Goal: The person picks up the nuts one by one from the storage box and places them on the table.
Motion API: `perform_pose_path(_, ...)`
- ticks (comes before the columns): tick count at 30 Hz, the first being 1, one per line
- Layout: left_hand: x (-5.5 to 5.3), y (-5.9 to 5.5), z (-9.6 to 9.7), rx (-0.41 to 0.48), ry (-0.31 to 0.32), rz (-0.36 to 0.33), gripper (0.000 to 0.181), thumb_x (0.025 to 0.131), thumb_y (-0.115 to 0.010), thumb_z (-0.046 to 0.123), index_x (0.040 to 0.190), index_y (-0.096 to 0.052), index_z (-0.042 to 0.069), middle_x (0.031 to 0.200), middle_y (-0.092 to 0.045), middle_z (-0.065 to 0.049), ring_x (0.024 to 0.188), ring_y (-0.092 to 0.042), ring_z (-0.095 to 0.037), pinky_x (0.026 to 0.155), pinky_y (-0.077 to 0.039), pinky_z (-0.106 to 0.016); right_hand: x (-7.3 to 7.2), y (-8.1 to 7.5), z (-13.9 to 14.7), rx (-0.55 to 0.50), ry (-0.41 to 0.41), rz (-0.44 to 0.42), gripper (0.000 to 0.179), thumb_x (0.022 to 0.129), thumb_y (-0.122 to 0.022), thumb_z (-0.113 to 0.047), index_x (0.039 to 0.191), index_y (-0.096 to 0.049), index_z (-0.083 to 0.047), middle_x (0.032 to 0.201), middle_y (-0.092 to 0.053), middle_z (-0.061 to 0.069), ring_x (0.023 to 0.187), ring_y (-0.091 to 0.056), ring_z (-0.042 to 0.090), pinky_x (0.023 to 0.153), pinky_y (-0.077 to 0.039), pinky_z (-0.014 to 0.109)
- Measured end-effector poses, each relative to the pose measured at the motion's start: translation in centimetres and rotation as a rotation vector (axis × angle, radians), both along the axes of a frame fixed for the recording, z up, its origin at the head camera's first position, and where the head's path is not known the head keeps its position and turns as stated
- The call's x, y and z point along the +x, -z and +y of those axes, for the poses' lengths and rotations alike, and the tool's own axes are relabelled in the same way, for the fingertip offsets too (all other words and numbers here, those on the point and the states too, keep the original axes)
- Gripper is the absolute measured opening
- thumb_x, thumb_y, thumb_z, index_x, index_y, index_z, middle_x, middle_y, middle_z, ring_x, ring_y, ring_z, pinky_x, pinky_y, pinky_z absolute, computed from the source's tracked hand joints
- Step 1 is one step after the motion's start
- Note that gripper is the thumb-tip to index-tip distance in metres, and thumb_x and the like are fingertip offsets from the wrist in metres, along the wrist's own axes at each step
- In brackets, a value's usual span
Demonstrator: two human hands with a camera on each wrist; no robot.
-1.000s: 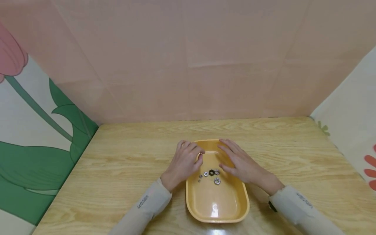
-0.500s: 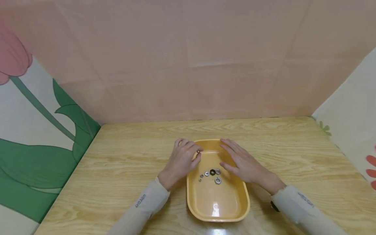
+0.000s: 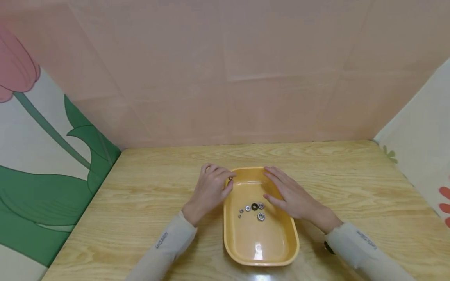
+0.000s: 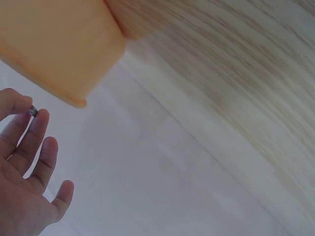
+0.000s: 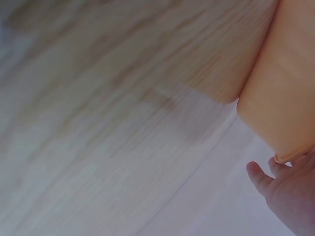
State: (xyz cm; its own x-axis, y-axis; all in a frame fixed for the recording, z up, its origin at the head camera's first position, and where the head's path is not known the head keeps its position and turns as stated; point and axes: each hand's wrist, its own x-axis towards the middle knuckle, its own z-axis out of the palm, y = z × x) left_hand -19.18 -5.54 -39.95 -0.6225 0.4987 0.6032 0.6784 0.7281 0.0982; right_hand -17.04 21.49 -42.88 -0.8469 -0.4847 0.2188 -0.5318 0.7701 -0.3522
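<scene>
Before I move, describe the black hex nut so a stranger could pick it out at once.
On the wooden table stands a yellow tray. On its floor, the black hex nut lies between two silver nuts. It is the only black piece there; the others are silver.

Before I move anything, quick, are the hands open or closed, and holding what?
Left hand: closed, pinching a small metal piece by the fingertips.
Right hand: open, resting at the rim of the yellow tray.
</scene>
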Motion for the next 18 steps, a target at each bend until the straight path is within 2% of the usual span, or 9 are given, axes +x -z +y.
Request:
perform_pose_path(10, -0.4, -0.1, -1.3, 0.01, -0.014, 0.029, 0.013, 0.082, -0.077, 0.011, 0.095, -0.077, 0.015, 0.094, -0.076, 0.004, 0.089, -0.065, -0.018, 0.095, -0.045, -0.048, -0.1, 0.1, 0.0, -0.014, -0.012, 0.031, 0.062, 0.098, -0.059, -0.032, 0.148, -0.04, -0.002, 0.161, -0.03, 0.017, 0.148, -0.026, 0.043, 0.117, -0.025, 0.06)
perform_pose_path(18, -0.9, -0.2, -2.4, 0.003, -0.05, 0.017, 0.014, 0.083, -0.076, 0.011, 0.096, -0.077, 0.016, 0.096, -0.076, 0.004, 0.091, -0.065, -0.019, 0.095, -0.045, -0.048, -0.1, 0.2, 0.1, -0.014, -0.017, 0.038, 0.058, 0.099, -0.058, -0.033, 0.146, -0.044, -0.002, 0.16, -0.031, 0.017, 0.147, -0.027, 0.044, 0.116, -0.026, 0.061)
